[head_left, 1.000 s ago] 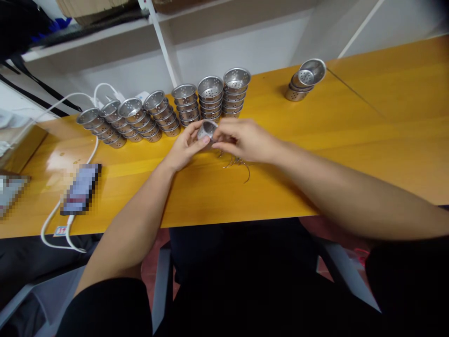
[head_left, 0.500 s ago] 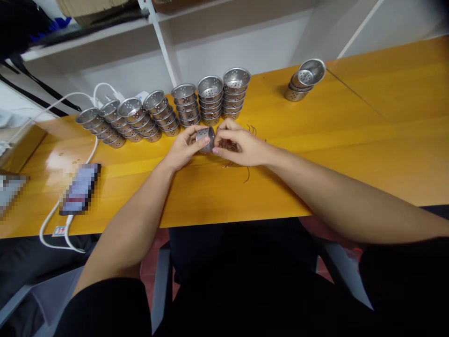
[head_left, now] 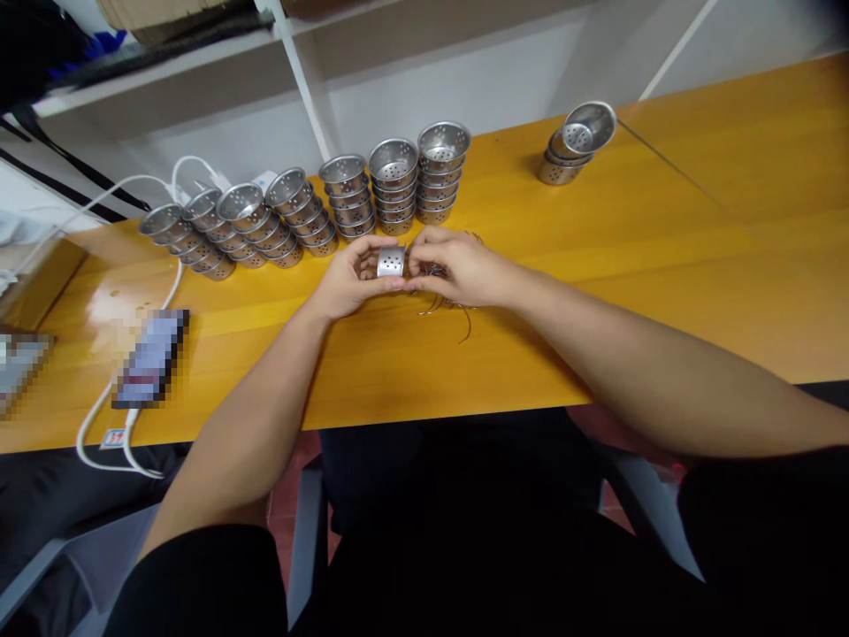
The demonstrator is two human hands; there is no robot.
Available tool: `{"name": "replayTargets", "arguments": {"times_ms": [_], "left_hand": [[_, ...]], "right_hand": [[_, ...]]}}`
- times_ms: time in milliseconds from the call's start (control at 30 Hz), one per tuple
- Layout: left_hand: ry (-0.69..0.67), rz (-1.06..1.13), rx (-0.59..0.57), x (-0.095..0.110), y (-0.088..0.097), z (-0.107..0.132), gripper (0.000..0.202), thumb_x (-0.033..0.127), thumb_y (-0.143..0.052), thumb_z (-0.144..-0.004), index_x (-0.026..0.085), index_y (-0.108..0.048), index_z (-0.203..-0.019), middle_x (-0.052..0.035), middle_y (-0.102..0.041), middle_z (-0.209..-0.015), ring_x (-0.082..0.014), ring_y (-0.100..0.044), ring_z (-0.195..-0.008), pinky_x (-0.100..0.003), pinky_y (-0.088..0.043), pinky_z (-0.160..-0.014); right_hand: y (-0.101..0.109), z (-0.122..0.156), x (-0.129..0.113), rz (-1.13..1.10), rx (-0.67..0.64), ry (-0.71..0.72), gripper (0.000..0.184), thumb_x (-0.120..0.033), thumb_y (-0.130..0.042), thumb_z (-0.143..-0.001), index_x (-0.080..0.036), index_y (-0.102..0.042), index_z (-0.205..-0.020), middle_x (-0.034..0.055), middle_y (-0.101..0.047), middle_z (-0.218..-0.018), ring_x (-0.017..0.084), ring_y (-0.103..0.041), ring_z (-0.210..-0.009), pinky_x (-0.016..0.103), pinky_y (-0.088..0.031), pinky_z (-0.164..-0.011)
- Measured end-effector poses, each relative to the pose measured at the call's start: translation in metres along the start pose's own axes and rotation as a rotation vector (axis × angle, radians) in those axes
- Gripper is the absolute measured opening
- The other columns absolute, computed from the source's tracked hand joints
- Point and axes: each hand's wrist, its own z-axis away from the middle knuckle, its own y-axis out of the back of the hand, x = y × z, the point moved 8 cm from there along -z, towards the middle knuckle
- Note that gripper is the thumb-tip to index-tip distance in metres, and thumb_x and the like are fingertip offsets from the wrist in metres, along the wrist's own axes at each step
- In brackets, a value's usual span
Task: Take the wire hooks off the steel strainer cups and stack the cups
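Observation:
Between the fingers and thumb of my left hand (head_left: 348, 279) is a small perforated metal cup (head_left: 391, 261), lying on its side with its holed wall toward me. My right hand (head_left: 457, 270) is closed in a pinch at the cup's right end. Whatever those fingertips hold is too small and hidden to name. Thin curved wires (head_left: 466, 327) lie on the table under and beside my right hand, partly covered by it.
Several leaning stacks of the same cups (head_left: 355, 199) line the table's back. Farther right is a small stack with a tilted cup on top (head_left: 589, 128). A phone (head_left: 151, 358) and a white cable (head_left: 80, 438) lie at left. Shelving (head_left: 309, 88) rises behind the wooden table (head_left: 663, 292).
The cup has turned in my left hand, so its perforated side now faces me more fully. My right fingers have shifted slightly at its end.

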Motion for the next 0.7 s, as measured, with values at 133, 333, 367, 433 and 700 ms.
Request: {"name": "replayTargets", "arguments": {"times_ms": [133, 333, 367, 433, 700], "left_hand": [[-0.021, -0.039, -0.038, 0.000, -0.002, 0.000, 0.106, 0.074, -0.130, -0.065, 0.026, -0.082, -0.147, -0.0086, -0.094, -0.132, -0.0269, -0.093, -0.121, -0.038, -0.075, -0.102], [-0.012, -0.044, 0.041, -0.004, 0.005, 0.000, 0.109, 0.079, -0.130, -0.062, 0.025, -0.077, -0.141, -0.0073, -0.087, -0.131, -0.0192, -0.087, -0.108, -0.030, -0.070, -0.091], [-0.006, -0.031, 0.074, -0.006, 0.008, 0.000, 0.110, 0.080, -0.130, -0.060, 0.026, -0.076, -0.139, -0.0071, -0.085, -0.132, -0.0187, -0.087, -0.107, -0.030, -0.071, -0.091], [0.002, -0.017, 0.125, -0.010, 0.013, -0.001, 0.113, 0.082, -0.130, -0.057, 0.027, -0.073, -0.137, -0.0068, -0.082, -0.135, -0.0187, -0.087, -0.107, -0.031, -0.073, -0.092], [-0.058, -0.088, 0.164, -0.010, 0.027, -0.002, 0.118, 0.089, -0.124, -0.066, 0.027, -0.072, -0.153, -0.0122, -0.082, -0.148, -0.0306, -0.089, -0.135, -0.049, -0.078, -0.121]], "right_hand": [[-0.001, -0.001, -0.003, 0.010, -0.046, -0.029, 0.020, -0.034, -0.090, -0.117, -0.027, -0.076, -0.105, 0.0095, -0.075, -0.122, 0.033, -0.074, -0.111, 0.050, -0.062, -0.108], [0.001, -0.001, 0.002, 0.019, -0.064, -0.106, 0.022, -0.038, -0.090, -0.119, -0.027, -0.075, -0.106, 0.0105, -0.077, -0.117, 0.033, -0.073, -0.107, 0.050, -0.060, -0.105], [0.001, 0.000, 0.007, 0.027, -0.059, -0.137, 0.023, -0.040, -0.089, -0.120, -0.027, -0.074, -0.107, 0.0105, -0.077, -0.115, 0.034, -0.073, -0.107, 0.052, -0.061, -0.105], [0.001, 0.002, 0.019, 0.046, -0.048, -0.193, 0.026, -0.043, -0.088, -0.120, -0.028, -0.071, -0.108, 0.0107, -0.077, -0.112, 0.036, -0.074, -0.110, 0.055, -0.062, -0.107], [0.011, 0.012, 0.044, 0.096, -0.077, -0.211, 0.027, -0.049, -0.094, -0.113, -0.030, -0.075, -0.110, 0.0135, -0.076, -0.127, 0.039, -0.076, -0.115, 0.065, -0.068, -0.118]]}}
